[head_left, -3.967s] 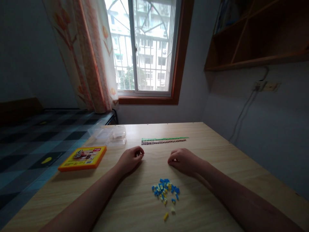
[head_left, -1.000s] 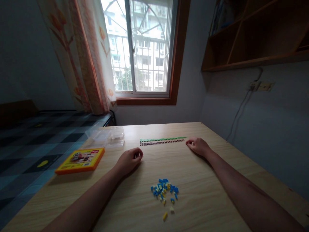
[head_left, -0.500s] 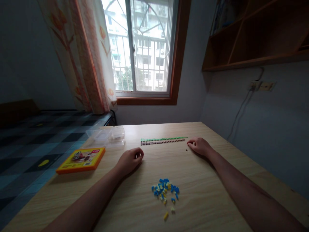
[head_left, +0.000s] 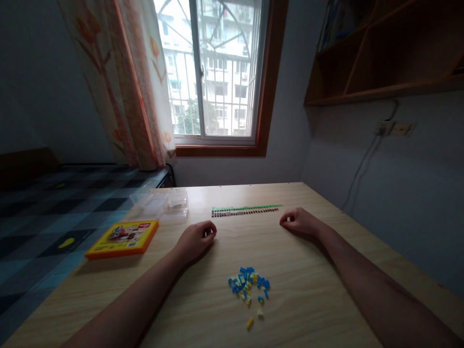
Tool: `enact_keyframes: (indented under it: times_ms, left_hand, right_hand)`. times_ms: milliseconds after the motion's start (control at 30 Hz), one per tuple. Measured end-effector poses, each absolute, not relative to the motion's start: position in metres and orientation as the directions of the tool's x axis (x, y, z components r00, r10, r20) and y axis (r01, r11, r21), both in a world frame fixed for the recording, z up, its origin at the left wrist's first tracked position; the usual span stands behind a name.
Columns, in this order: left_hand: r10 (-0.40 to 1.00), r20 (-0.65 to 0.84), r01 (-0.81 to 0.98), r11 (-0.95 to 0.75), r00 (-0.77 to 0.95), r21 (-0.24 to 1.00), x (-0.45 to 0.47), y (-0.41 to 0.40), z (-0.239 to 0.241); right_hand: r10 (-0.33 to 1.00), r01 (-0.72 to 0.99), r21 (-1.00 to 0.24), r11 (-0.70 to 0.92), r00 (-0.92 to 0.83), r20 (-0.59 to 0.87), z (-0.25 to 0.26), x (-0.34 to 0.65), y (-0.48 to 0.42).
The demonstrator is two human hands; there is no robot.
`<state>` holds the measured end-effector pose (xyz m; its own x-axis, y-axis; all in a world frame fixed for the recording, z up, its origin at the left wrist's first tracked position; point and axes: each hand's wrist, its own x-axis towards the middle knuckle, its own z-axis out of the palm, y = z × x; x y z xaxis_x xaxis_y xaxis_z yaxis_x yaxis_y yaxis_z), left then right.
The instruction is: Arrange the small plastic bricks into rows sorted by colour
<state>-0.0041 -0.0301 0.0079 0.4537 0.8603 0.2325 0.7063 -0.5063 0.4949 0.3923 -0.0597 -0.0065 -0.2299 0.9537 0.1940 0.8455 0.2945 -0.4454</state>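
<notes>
My left hand rests on the table with its fingers curled in, and nothing shows in them. At the right end of the rows, my right hand has thumb and forefinger pinched at the tabletop over a small dark brown building brick, which the fingertips hide. Beyond the hands run two long lines of tiny bricks, a green row and a brown row in front of it. Nearer to me lies a loose pile of blue, yellow and cream bricks, with a yellow brick apart from it.
A yellow and orange box lies at the table's left edge, and clear plastic trays stand behind it. A bed with a checked cover adjoins on the left. A shelf hangs on the right wall.
My right hand has shifted slightly toward me and down onto the lone brown brick, which lay uncovered before. My left hand has stayed put.
</notes>
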Motion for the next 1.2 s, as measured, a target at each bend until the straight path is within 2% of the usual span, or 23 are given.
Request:
enact_keyframes:
  times_ms: [167, 267, 367, 500, 667, 867, 1200]
  left_hand:
    - [0.860, 0.230, 0.707, -0.507, 0.456, 0.493, -0.004, -0.030, 0.008]
    - [0.858, 0.232, 0.706, -0.510, 0.458, 0.491, -0.004, -0.030, 0.008]
    - [0.855, 0.235, 0.706, -0.515, 0.462, 0.487, -0.004, -0.030, 0.007]
    - [0.851, 0.238, 0.702, -0.522, 0.468, 0.484, -0.004, -0.030, 0.007]
    - [0.853, 0.233, 0.708, -0.518, 0.466, 0.481, -0.005, -0.029, 0.007]
    - [0.854, 0.237, 0.709, -0.517, 0.463, 0.479, -0.005, -0.029, 0.006]
    - [0.855, 0.230, 0.720, -0.516, 0.465, 0.464, -0.003, -0.031, 0.009]
  right_hand:
    - [0.954, 0.911, -0.322, 0.256, -0.183, 0.238, -0.006, 0.390, -0.058]
    - [0.963, 0.965, -0.240, 0.107, -0.040, 0.267, -0.008, 0.387, -0.056]
    - [0.955, 0.976, -0.217, -0.037, 0.098, 0.281, -0.013, 0.385, -0.053]
    - [0.938, 0.967, -0.229, -0.115, 0.181, 0.294, -0.018, 0.383, -0.049]
    - [0.939, 0.959, -0.269, -0.086, 0.168, 0.300, -0.016, 0.387, -0.050]
    - [0.943, 0.941, -0.333, 0.064, 0.053, 0.329, -0.016, 0.396, -0.052]
    - [0.942, 0.977, -0.211, -0.002, 0.073, 0.329, -0.016, 0.387, -0.051]
